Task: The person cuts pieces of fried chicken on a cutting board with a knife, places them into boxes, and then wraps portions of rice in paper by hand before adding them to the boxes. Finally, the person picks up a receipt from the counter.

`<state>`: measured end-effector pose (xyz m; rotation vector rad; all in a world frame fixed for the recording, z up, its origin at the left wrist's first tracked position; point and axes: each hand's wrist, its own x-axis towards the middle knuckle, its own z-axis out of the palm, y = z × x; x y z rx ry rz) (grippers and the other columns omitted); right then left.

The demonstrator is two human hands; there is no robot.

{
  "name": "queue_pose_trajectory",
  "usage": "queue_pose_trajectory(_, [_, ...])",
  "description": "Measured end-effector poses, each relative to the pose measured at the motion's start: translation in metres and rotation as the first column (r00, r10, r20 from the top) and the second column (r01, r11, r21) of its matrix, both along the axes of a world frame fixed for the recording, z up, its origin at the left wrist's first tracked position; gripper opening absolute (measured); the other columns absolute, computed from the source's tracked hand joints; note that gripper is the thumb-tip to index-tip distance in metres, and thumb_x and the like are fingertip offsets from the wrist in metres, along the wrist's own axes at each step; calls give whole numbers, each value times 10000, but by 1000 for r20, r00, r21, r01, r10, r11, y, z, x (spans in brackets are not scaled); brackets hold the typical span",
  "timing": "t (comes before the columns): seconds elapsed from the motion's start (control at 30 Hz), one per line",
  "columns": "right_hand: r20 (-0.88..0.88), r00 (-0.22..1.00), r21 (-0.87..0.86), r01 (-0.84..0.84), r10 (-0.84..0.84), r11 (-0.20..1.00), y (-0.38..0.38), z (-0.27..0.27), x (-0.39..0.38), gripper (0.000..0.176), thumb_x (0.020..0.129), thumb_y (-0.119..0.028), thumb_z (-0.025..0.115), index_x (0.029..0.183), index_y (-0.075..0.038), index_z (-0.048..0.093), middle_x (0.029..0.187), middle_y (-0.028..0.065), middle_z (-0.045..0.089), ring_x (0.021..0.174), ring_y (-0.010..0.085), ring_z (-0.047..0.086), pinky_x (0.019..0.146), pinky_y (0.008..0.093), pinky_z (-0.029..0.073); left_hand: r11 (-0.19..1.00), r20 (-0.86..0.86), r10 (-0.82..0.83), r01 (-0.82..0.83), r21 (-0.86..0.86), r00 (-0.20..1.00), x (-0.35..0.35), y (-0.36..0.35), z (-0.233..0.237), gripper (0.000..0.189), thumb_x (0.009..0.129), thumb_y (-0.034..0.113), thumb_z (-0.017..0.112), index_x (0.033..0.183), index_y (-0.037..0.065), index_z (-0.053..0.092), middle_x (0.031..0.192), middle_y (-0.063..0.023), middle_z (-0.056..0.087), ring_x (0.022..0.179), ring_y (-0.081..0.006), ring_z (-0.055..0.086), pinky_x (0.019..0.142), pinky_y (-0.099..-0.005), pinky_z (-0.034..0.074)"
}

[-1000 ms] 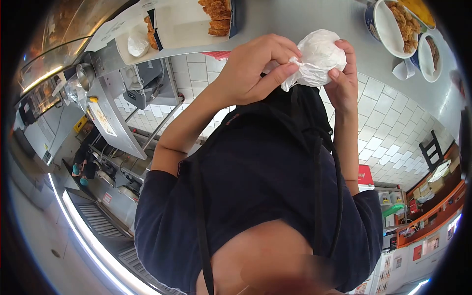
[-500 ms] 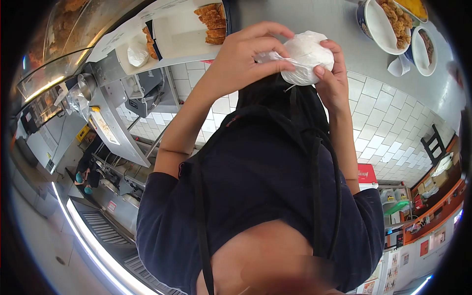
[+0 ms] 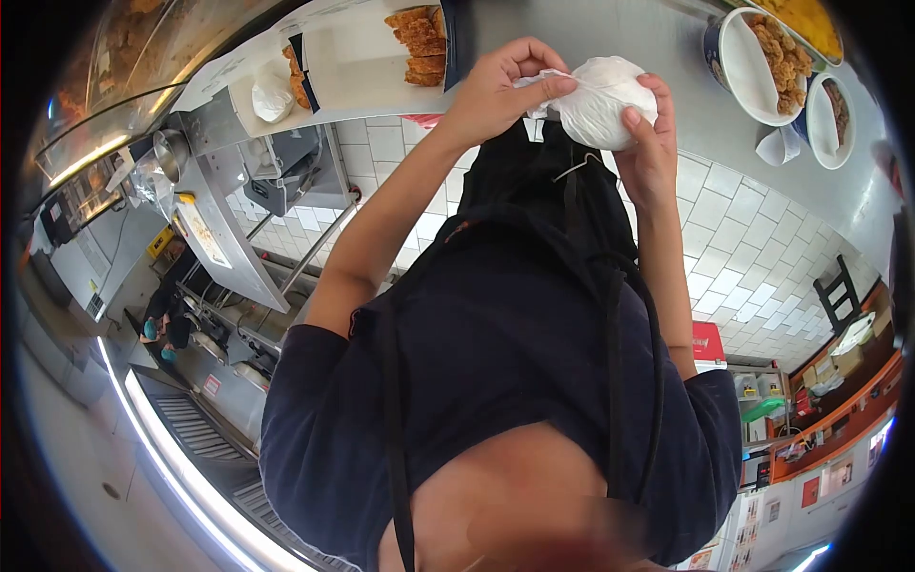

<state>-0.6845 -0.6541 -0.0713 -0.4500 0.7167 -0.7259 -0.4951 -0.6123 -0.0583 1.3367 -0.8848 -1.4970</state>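
In the head view, a round white bundle [image 3: 605, 100] wrapped in thin plastic is held in front of me, over the edge of the steel counter. My right hand [image 3: 650, 129] cups its right side, with the thumb on the front and fingers behind. The twisted, gathered end of the plastic [image 3: 543, 86] is pinched between the thumb and fingers of my left hand [image 3: 510, 91]. What lies inside the wrap is hidden.
Left of my hands, a long pale tray [image 3: 353, 71] holds fried cutlets [image 3: 419, 43] and another white bundle [image 3: 272, 98]. At right on the counter stand an oval bowl of fried pieces [image 3: 780, 67] and a smaller bowl [image 3: 831, 119]. Co-workers [image 3: 167, 324] are far left.
My left hand has drawn back left from the bundle's side, pulling the plastic end out into a twist. My right hand still holds the bundle, now slightly further right.
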Motion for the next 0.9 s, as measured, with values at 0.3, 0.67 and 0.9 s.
queue_pose_trajectory(0.3, [35,998,72,53,-56,996,-2,2,1,380,798,-84,629,1128,-128,446,1158,85,489,1075,205,494,908,348,432,977,-477,49,57,205,877,-3,-1,-3,452,807,30,639,1229,-12,481,1011,-77,625,882,-104,600,754,-213,482])
queue_pose_trajectory(0.67, [67,998,95,11,-17,995,2,-3,-10,403,758,-112,656,1106,-118,452,1110,73,487,1055,203,501,891,330,439,948,56,-304,296,114,951,-3,-12,14,137,701,-20,588,836,-1,582,777,-32,599,716,-114,564,655,-256,442])
queue_pose_trajectory(0.9, [136,983,137,104,-122,985,-6,8,-1,377,801,-153,606,1124,-133,414,1110,92,498,1036,222,528,868,359,475,759,754,337,311,-572,564,-25,-17,26,199,574,57,701,747,67,602,808,-45,567,790,-248,545,647,-308,429])
